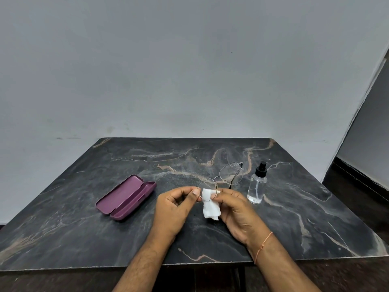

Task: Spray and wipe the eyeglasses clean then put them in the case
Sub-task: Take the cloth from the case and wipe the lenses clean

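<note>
Thin-framed round eyeglasses (231, 173) are held up above the dark marble table (84, 228), the far lens speckled with droplets. My left hand (175, 207) pinches the rim of the near lens at its left side. My right hand (237, 209) holds a white cloth (210, 205) pressed against that near lens, the cloth hanging down below it. A purple glasses case (126, 197) lies open on the table to the left. A clear spray bottle (257, 184) with a black nozzle stands upright to the right of the glasses.
A plain grey wall rises behind the table. The table's front edge runs under my forearms, with dark floor below. A darker doorway or recess shows at the far right.
</note>
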Demonstrator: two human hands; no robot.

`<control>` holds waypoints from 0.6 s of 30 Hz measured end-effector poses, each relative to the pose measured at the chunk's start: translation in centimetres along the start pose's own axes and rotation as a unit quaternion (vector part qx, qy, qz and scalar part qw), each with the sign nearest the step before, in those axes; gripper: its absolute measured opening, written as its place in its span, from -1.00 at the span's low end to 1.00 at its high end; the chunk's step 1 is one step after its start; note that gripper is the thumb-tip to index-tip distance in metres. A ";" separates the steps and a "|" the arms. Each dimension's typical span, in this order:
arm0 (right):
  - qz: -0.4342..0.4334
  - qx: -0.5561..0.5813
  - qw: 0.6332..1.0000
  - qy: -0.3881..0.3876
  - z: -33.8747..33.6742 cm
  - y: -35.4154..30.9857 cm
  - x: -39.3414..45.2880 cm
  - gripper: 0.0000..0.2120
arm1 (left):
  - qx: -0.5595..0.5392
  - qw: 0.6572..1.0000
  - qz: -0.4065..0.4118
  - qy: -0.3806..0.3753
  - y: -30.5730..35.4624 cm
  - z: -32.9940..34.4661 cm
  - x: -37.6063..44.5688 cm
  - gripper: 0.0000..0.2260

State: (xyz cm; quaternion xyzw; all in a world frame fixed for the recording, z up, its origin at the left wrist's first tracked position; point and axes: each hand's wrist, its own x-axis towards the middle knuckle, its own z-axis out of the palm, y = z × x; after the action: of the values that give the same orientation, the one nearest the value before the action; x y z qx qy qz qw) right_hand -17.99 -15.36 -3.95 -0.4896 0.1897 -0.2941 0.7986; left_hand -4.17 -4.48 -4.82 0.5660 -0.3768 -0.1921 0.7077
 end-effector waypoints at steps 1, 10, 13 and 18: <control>0.000 -0.010 1.000 -0.001 0.1 0.0 0.0 -0.75 | -0.001 1.000 -0.001 -0.002 0.0 0.0 0.0 -0.85; -0.009 -0.005 1.000 0.013 0.6 0.0 -0.2 -0.76 | 0.027 0.999 0.025 -0.006 0.0 0.1 -0.1 -0.90; -0.011 0.027 0.999 0.018 0.5 -0.2 -0.2 -0.83 | 0.044 0.998 0.037 -0.022 0.1 0.3 -0.2 -0.92; -0.010 0.105 0.994 0.015 0.3 -0.5 -0.3 -0.85 | 0.059 0.997 0.039 -0.019 0.1 0.4 -0.2 -0.92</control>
State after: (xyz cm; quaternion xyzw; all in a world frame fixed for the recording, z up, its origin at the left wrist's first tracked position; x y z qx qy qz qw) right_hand -18.15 -15.15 -3.31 -0.4002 0.1650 -0.3280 0.8396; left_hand -4.66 -4.57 -4.75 0.5875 -0.4227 -0.1526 0.6730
